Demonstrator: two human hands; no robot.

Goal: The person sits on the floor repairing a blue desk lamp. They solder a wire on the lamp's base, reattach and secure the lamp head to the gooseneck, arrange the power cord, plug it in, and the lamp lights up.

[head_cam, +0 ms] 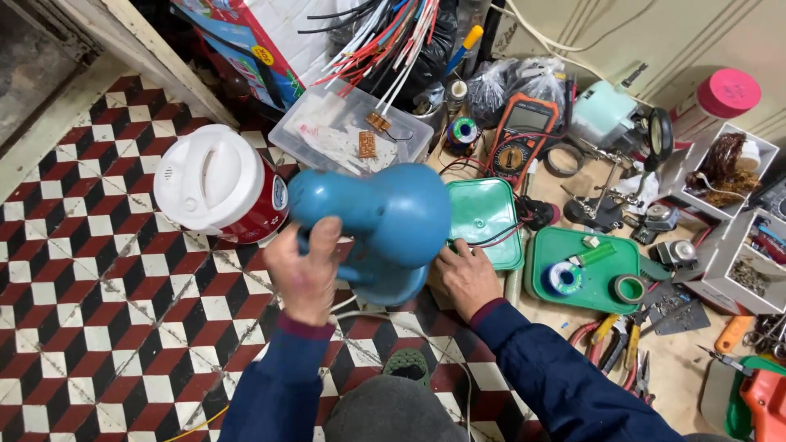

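Observation:
A bulky blue plastic appliance shell [385, 225] with a handle sits at the centre, tilted over the chequered floor. My left hand [304, 274] is wrapped around its blue handle. My right hand [465, 278] rests at the shell's lower right edge, fingers curled against it; whether it grips it is unclear. Red and black wires [491, 237] run from under the shell across a green lid [485, 214]. Both sleeves are dark blue.
A white-lidded red container [219, 182] stands left of the shell. Behind are a clear plastic box [348, 131], an orange multimeter [524, 135], and a wire bundle [385, 37]. A green tray [589, 274] holds solder spools. Pliers [614, 340] lie at the right.

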